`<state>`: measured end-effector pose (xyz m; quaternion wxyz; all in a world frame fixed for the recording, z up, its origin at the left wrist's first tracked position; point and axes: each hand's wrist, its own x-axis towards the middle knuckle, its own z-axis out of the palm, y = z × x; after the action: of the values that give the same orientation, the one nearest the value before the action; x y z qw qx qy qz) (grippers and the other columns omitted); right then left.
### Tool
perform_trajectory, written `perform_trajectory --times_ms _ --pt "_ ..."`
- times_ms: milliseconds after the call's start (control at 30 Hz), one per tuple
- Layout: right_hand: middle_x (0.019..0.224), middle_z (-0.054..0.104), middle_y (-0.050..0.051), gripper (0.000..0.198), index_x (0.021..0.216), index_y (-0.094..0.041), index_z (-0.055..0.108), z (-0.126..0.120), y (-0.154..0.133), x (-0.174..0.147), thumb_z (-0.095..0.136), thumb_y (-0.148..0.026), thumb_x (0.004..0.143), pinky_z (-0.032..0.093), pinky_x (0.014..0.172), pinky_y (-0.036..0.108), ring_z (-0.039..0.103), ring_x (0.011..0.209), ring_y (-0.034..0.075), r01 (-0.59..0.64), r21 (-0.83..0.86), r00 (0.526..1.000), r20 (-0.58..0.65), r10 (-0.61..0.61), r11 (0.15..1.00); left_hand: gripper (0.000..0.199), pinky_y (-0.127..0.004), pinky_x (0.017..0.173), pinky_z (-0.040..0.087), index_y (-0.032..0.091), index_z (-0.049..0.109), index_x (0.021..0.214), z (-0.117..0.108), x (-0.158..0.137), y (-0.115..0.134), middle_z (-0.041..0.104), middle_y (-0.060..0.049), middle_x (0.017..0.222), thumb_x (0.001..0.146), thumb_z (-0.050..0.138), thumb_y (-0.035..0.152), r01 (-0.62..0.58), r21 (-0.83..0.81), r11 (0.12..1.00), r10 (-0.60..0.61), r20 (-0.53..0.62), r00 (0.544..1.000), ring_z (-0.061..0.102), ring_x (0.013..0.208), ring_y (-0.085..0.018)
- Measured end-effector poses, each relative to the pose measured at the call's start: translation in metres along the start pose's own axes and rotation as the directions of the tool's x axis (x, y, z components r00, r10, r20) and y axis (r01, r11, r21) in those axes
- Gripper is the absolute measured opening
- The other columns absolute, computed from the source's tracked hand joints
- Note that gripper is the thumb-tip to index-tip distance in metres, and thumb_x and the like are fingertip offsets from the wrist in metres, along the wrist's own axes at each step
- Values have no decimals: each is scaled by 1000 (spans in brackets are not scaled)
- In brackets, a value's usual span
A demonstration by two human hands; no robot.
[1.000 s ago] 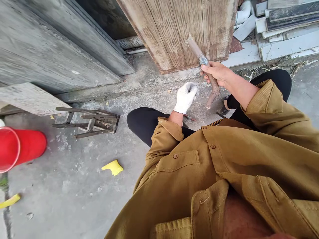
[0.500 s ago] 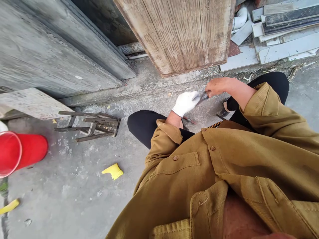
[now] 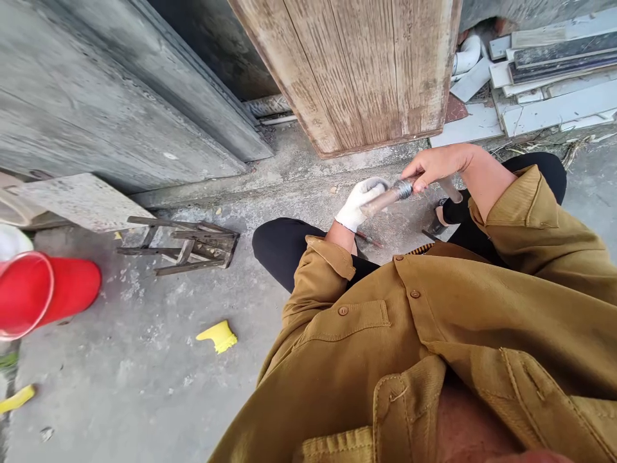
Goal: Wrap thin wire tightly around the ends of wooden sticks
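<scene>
My left hand (image 3: pixel 357 202), in a white knit glove, is closed round one end of a wooden stick (image 3: pixel 382 202). Bare, my right hand (image 3: pixel 438 168) grips the stick farther along, thumb and fingers pressed on it beside a binding of grey wire (image 3: pixel 403 189). Past the right hand a pale, rounded wooden end (image 3: pixel 450 190) sticks out; whether it belongs to the same piece I cannot tell. Below the hands, between my knees, a thin reddish tool (image 3: pixel 370 240) lies on the concrete, partly hidden.
A weathered wooden panel (image 3: pixel 361 71) leans ahead, with grey boards (image 3: pixel 120 96) to its left. Stacked planks (image 3: pixel 554 96) lie at far right. A small wooden stool (image 3: pixel 186 247) is tipped over on the left, near a red bucket (image 3: pixel 72 289) and a yellow boot-shaped piece (image 3: pixel 219 335).
The stick has turned, so more of its length and wire binding now shows between my hands. My right hand has shifted slightly right, its thumb now visible.
</scene>
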<state>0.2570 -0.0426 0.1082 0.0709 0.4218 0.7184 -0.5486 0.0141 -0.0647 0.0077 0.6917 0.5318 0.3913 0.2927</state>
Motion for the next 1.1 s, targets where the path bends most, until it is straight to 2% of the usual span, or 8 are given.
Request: perform_trajectory --times_ms 167,333,533,667,800,967,1033,1100 --pt "85 65 1 59 109 -20 66 7 0 1 85 -63 73 46 65 27 56 70 13 304 487 941 -289 -177 819 48 -22 45 31 21 58 83 5 -7 0 38 7 52 91 67 67 -59 -248 967 41 -77 996 29 42 -7" --pt "86 60 -1 68 110 -23 54 13 -1 16 89 -64 69 41 55 24 50 67 12 440 650 872 -473 -123 619 31 -23 47 30 20 67 92 3 -4 2 45 5 57 92 68 51 -119 -8 993 117 -140 983 33 45 -8" --pt "92 66 5 54 123 -20 58 17 4 36 69 -61 90 50 64 31 59 75 18 335 415 800 -600 -22 846 15 -25 65 41 17 72 87 5 1 1 58 2 63 90 59 23 -157 489 858 223 -80 971 52 60 -14" --pt "114 71 15 51 140 -15 60 11 15 45 65 -38 95 52 84 40 66 99 28 -150 -68 741 -669 67 986 18 -24 62 42 16 73 88 10 -9 7 60 3 66 87 57 24 -154 462 873 115 111 987 54 59 -13" --pt "113 74 19 32 118 -12 75 11 17 43 65 -30 94 48 85 40 68 103 33 -382 -494 902 -385 197 781 14 -26 63 45 18 75 80 7 -16 12 67 0 70 79 62 22 -154 508 847 76 171 982 58 60 -15" --pt "80 73 1 16 96 -20 80 18 7 26 73 -26 84 46 77 30 66 82 20 -77 -423 935 285 213 903 8 -28 65 47 20 76 74 -6 -14 15 70 -3 71 73 68 18 -150 413 899 108 123 987 62 66 -17" --pt "79 71 -1 18 97 -20 79 15 2 15 74 -28 83 46 77 29 64 79 17 7 -247 937 340 80 969 6 -26 62 46 18 75 76 -9 -11 14 69 -3 71 75 69 19 -113 337 935 85 97 992 59 63 -15" --pt "80 70 0 18 96 -19 77 8 -1 4 75 -31 83 47 74 29 61 76 16 51 -60 983 177 -40 997 7 -24 58 44 16 72 80 -10 -8 13 66 -1 68 79 68 22 -76 244 967 70 34 997 55 59 -12"
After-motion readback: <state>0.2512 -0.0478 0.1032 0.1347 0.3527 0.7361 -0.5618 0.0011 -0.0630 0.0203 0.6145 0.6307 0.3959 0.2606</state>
